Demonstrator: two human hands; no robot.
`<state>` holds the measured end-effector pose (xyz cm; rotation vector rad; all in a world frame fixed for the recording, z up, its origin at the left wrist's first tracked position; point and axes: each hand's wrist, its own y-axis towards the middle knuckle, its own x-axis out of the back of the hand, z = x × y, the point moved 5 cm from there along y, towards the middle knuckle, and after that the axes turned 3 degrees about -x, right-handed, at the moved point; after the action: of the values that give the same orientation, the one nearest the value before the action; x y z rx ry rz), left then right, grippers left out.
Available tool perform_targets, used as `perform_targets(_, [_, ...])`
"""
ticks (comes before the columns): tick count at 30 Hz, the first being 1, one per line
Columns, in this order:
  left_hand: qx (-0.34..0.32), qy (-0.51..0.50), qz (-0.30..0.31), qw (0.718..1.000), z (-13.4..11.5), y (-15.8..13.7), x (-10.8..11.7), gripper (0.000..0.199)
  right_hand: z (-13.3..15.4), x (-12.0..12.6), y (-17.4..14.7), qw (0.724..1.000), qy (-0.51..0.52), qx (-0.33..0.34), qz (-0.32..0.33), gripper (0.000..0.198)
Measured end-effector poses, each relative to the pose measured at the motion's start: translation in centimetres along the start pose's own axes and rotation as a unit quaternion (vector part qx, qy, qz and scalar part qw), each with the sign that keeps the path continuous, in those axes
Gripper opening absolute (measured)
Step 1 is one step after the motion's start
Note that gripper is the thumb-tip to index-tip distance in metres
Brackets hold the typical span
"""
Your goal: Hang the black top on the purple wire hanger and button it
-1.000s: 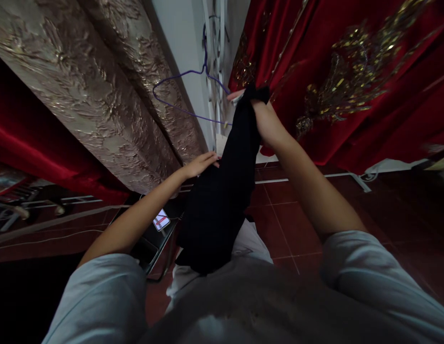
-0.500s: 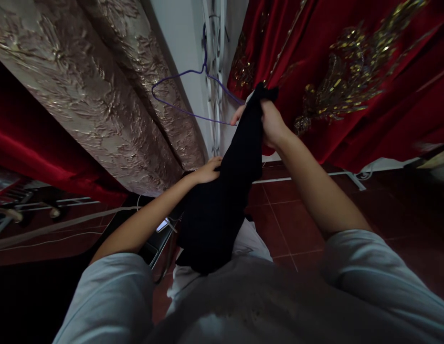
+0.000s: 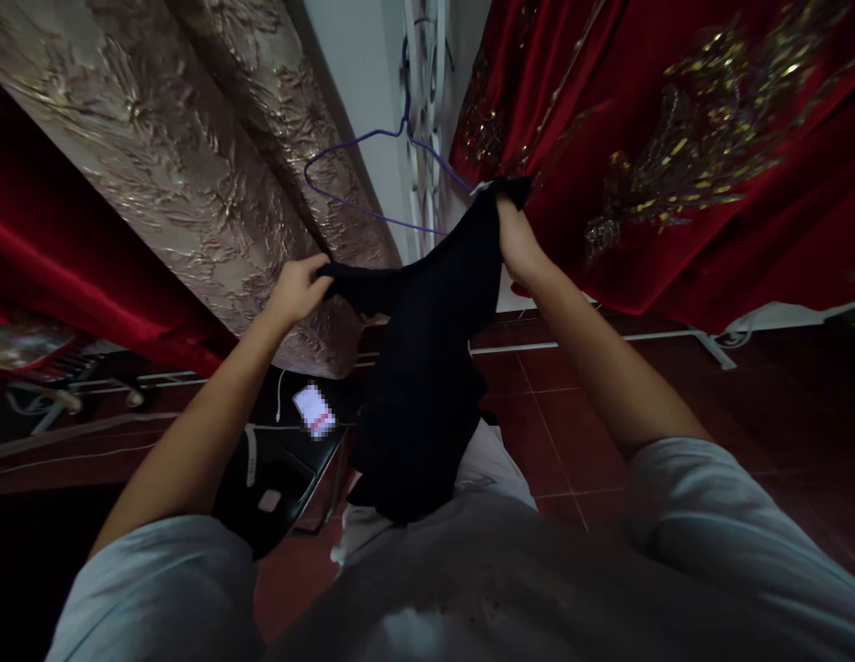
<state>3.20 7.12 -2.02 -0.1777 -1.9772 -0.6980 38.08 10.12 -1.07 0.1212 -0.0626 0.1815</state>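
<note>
A dark garment (image 3: 434,349), black or navy, hangs stretched between my two hands and drapes down to my lap. My left hand (image 3: 300,287) is closed on one edge of it and pulls that edge out to the left. At the garment's upper right end, my right hand (image 3: 518,241) grips the cloth, its fingertips hidden behind the fabric. A purple wire hanger (image 3: 355,140) hangs from a white metal lattice (image 3: 420,110). The right end of the hanger passes out of sight at the garment's top edge.
A black stool or low table (image 3: 262,496) at my left holds a lit phone (image 3: 314,411) and a white cable (image 3: 279,395). Champagne textured fabric (image 3: 213,175) hangs on the left, red sequinned cloth (image 3: 648,248) on the right. The floor has red tiles (image 3: 572,414).
My left hand has moved left and up from the garment's middle, drawing one edge outward. The right hand has shifted little, but its fingertips have gone behind the cloth. The phone is now uncovered.
</note>
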Motion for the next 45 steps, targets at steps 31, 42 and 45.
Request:
perform_targets(31, [-0.061,-0.102,-0.144,0.983,-7.8,11.5,1.5,0.027,-0.2,1.1,-3.3,0.988,-0.063,0.123,-0.065,0.047])
perform_targets(42, [-0.060,-0.035,-0.070,0.995,-6.3,12.5,4.1,0.028,4.8,12.0,-5.3,0.945,-0.118,0.243,-0.184,0.024])
perform_targets(45, [-0.056,-0.054,-0.055,0.995,-6.0,12.5,4.0,0.032,4.4,14.0,-3.6,0.983,-0.064,0.148,-0.089,0.025])
